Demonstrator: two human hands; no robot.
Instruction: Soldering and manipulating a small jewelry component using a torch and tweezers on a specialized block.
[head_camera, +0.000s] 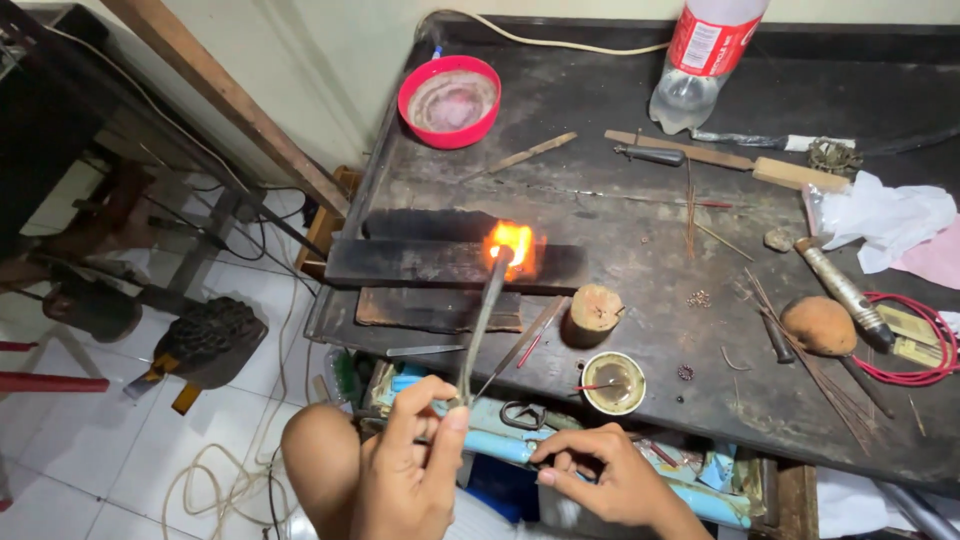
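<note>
Seemingly, the left hand (415, 465) pinches a torch (482, 320), grip obscured.

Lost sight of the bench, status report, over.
Left hand shut on torch. Flame on charred block. Right hand pinching thin rod. Wooden stump close by.

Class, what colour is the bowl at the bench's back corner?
Red, with a pale inside; the bowl shows best in the head view.

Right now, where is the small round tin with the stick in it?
In the head view, the small round tin sits near the workbench's front edge, just right of the wooden stump and above the right hand.
</note>
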